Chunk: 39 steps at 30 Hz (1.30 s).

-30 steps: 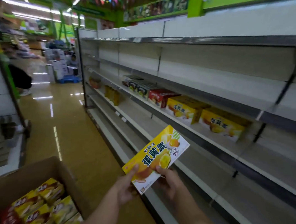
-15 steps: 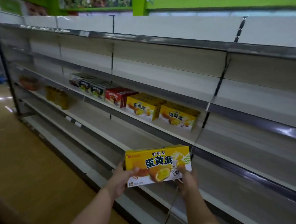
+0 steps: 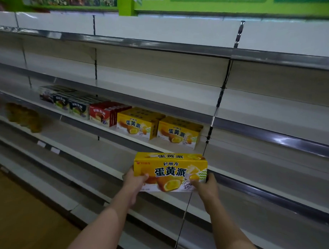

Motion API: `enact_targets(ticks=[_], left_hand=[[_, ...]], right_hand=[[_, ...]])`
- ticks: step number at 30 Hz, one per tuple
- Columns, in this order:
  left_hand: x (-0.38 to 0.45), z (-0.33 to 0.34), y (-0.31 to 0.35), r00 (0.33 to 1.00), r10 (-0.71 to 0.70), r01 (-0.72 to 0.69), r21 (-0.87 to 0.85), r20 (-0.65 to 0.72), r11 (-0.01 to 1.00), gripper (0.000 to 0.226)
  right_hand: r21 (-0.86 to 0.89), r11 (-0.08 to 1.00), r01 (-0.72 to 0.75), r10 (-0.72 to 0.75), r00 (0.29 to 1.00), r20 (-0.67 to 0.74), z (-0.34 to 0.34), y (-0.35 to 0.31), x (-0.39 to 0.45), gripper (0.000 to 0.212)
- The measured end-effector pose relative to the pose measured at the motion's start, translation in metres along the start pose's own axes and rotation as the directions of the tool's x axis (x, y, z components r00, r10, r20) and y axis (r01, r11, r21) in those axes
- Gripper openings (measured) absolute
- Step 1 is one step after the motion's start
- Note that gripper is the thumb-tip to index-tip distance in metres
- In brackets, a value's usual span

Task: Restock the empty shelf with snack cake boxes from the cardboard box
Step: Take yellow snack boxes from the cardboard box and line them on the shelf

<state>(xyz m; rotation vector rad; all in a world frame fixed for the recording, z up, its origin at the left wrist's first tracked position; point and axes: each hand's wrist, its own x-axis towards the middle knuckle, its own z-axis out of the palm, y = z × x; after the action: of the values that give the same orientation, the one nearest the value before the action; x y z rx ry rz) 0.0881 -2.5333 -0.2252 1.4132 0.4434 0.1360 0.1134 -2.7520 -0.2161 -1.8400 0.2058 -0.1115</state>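
I hold a yellow snack cake box (image 3: 170,171) level in front of the shelving, its printed face toward me. My left hand (image 3: 134,181) grips its lower left corner and my right hand (image 3: 206,186) grips its lower right corner. Just above and beyond it, two stacks of matching yellow boxes (image 3: 135,126) (image 3: 178,135) stand on a white shelf (image 3: 252,151), with bare shelf to their right. The cardboard box is out of view.
Left of the yellow boxes stand red boxes (image 3: 102,114) and several dark-printed boxes (image 3: 67,101). Blurred yellowish packs (image 3: 23,115) sit one shelf lower at the far left. Slotted metal uprights (image 3: 219,100) divide the bays. Wooden floor (image 3: 16,218) lies at lower left.
The view turned from the aisle to face the shelves, and the cardboard box left the frame. The tilted box was brought level and lifted up toward the yellow stacks.
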Motion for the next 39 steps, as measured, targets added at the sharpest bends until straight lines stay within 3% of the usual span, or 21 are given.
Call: enact_targets(ticks=[6, 11, 16, 20, 23, 28, 29, 33, 37, 39], left_hand=[[0.037, 0.035, 0.023, 0.997, 0.071, -0.072, 0.116, 0.014, 0.991, 0.048], [0.07, 0.061, 0.033, 0.997, 0.071, -0.071, 0.078, 0.004, 0.994, 0.056], [0.097, 0.084, 0.043, 0.992, 0.126, -0.125, 0.071, -0.016, 0.99, 0.05], [0.126, 0.096, 0.042, 0.983, 0.143, -0.124, 0.158, -0.116, 0.98, 0.056], [0.151, 0.099, 0.041, 0.984, 0.133, -0.115, 0.148, -0.12, 0.982, 0.056], [0.177, 0.099, 0.046, 0.988, 0.144, -0.142, 0.029, -0.063, 0.989, 0.03], [0.185, 0.098, 0.046, 0.989, 0.139, -0.138, 0.027, -0.049, 0.99, 0.032], [0.211, 0.094, 0.044, 0.987, 0.158, -0.158, 0.074, 0.0, 0.985, 0.076], [0.234, 0.093, 0.037, 0.984, 0.176, -0.177, 0.154, 0.02, 0.972, 0.067], [0.245, 0.09, 0.036, 0.982, 0.188, -0.175, 0.284, -0.02, 0.943, 0.055]], right_hand=[[-0.137, 0.983, 0.12, -0.124, 0.992, -0.024, -0.007, -0.009, 0.04, 0.04], [-0.367, 0.922, 0.127, -0.157, 0.986, -0.053, -0.01, -0.021, 0.083, 0.042], [-0.458, 0.877, 0.144, -0.182, 0.983, -0.039, -0.012, -0.022, 0.119, 0.044], [-0.517, 0.85, 0.101, -0.152, 0.987, -0.056, -0.009, -0.026, 0.143, 0.047], [-0.53, 0.844, 0.084, -0.131, 0.99, -0.052, -0.002, -0.031, 0.157, 0.049], [-0.527, 0.848, 0.066, -0.114, 0.992, -0.059, 0.02, -0.025, 0.176, 0.042], [-0.523, 0.85, 0.063, -0.116, 0.991, -0.069, 0.026, -0.023, 0.18, 0.041], [-0.496, 0.868, 0.028, -0.096, 0.989, -0.112, 0.045, -0.017, 0.197, 0.035], [-0.49, 0.872, -0.007, -0.081, 0.984, -0.159, 0.06, -0.008, 0.21, 0.028], [-0.465, 0.885, -0.024, -0.068, 0.981, -0.179, 0.068, -0.006, 0.215, 0.029]])
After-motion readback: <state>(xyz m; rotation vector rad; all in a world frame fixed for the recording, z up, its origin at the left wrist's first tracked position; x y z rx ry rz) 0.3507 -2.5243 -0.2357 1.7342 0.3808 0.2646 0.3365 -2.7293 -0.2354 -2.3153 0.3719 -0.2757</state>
